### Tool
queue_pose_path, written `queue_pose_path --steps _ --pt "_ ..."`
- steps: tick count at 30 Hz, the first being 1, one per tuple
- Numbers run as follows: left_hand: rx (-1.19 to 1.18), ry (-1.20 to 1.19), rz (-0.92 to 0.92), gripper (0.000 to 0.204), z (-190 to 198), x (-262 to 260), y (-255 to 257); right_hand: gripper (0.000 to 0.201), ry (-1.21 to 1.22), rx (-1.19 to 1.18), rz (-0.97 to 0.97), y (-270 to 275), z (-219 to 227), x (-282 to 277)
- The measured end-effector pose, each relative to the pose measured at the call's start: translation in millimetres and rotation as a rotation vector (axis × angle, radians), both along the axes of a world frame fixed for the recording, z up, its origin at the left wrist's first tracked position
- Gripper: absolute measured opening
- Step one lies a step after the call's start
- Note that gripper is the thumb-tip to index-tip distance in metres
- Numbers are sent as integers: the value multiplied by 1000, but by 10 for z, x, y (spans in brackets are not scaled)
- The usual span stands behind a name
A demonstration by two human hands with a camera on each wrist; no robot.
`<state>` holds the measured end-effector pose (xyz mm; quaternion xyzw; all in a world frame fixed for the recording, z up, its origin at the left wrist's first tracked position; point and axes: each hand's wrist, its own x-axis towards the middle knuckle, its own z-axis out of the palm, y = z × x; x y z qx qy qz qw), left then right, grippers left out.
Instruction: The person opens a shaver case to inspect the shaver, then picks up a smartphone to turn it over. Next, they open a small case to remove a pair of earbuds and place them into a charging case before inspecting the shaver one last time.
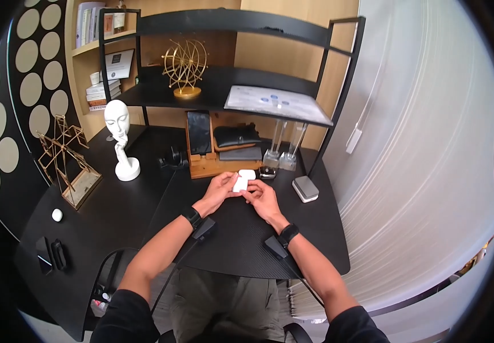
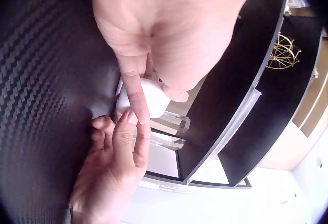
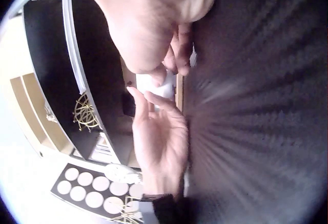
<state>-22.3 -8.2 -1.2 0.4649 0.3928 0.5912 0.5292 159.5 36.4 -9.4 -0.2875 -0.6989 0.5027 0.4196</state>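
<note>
A small white earbud case, its lid tipped up, is held between both hands over the desk, in front of the wooden stand. My left hand grips it from the left, with the thumb and a finger against its sides in the left wrist view. From the right, my right hand pinches the lower edge with thumb and fingertips. The white shell is partly covered by fingers in the left wrist view. Much of the case hides behind the hands in the right wrist view.
Behind the hands stands a wooden stand with a phone, beside a watch. A grey-and-white box lies to the right. Leftward are a white face sculpture and a small white round object. A black shelf rises behind.
</note>
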Motion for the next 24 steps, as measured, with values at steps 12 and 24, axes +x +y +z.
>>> queue_pose_path --steps 12,24 --pt "-106 87 92 47 15 -2 19 56 90 -14 166 -184 130 18" --pt "-14 62 134 33 35 128 17 59 261 -287 125 -26 65 -1"
